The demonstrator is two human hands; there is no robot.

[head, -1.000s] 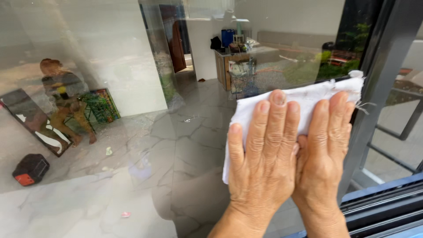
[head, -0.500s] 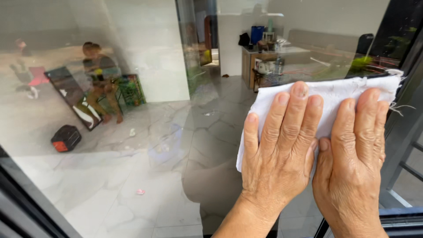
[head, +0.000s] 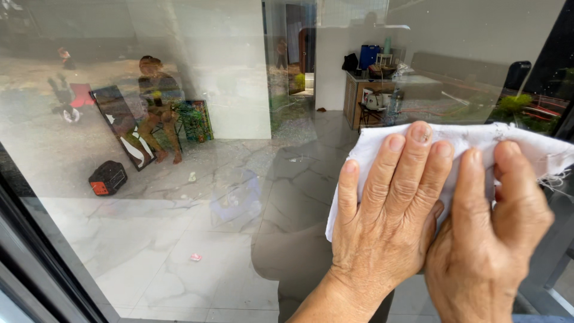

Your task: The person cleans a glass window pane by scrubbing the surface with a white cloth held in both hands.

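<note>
So from the head cam I've got both hands flat against the glass pane point(head: 197, 239), pressed onto a white cloth point(head: 460, 140) that sits at about 2 o'clock in view. My left hand point(head: 388, 221) is spread out with the fingers point(head: 412, 161) together and flat on the cloth, palm down, not gripping, just pinning it to the glass. My right hand point(head: 490, 239) is right beside it, touching it, fingers laid over the cloth's right part in the same flat way. The cloth's frayed edge pokes out past the right hand at 3 o'clock. A dark window frame point(head: 36, 257) runs along 8 o'clock. Beyond the glass there's a pale marble-look floor, with a small black and orange box point(head: 107, 177) at 9 o'clock and a tiny pink scrap point(head: 195, 257) closer in. Farther back at 10 o'clock a seated person point(head: 156, 101) shows up, beside some framed pictures point(head: 194, 119). At 1 o'clock, way back, a cluttered counter point(head: 382, 84).
</note>
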